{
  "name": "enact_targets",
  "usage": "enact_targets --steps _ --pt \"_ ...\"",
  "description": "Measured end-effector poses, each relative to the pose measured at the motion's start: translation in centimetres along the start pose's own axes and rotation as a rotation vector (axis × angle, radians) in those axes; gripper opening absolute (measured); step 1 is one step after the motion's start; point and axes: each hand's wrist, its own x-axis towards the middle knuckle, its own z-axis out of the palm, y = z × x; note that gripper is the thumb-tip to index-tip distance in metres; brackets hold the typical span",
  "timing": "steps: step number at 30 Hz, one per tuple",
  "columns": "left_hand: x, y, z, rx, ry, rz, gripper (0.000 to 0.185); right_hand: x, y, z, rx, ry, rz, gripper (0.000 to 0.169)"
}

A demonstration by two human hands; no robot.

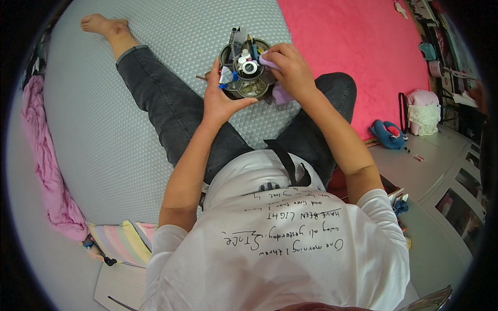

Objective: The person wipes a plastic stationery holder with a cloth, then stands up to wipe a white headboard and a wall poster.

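A round desk organizer with several compartments (pixel 252 88) is between my hands, above the grey textured mattress cover (pixel 175 50). It holds pens, small white-capped bottles (pixel 245 55), a round roll-like item (pixel 249 67) and a blue-and-white item (pixel 226 75). My left hand (pixel 221 99) grips the organizer's near left side, thumb along its front. My right hand (pixel 290 68) pinches a lilac cloth (pixel 268 61) against the organizer's right rim. More of the cloth hangs below that hand.
My legs in dark jeans (pixel 163 101) lie on either side of the organizer. A pink blanket (pixel 350 58) spreads to the right, with a blue plush item (pixel 388 134) by its edge. Pink fabric (pixel 50 163) runs along the left edge, near a striped pillow (pixel 118 241).
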Motion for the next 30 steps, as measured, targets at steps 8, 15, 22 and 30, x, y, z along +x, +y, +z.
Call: enact_targets --steps 8,15,22,30 --pt "-0.1 -0.9 0.3 0.051 0.051 0.086 0.139 -2.0 2.4 -1.7 0.089 0.094 0.314 0.024" --pt "0.0 -0.5 0.1 0.116 0.054 0.074 0.138 -2.0 2.0 -3.3 0.008 0.209 0.250 0.032" --pt "-0.1 -0.7 0.4 0.060 0.062 0.068 0.138 -1.2 2.7 -3.2 -0.229 -0.266 -0.311 0.035" --pt "-0.2 0.0 0.5 0.140 0.108 0.092 0.136 -1.3 1.1 -3.3 -0.236 -0.413 -0.267 0.031"
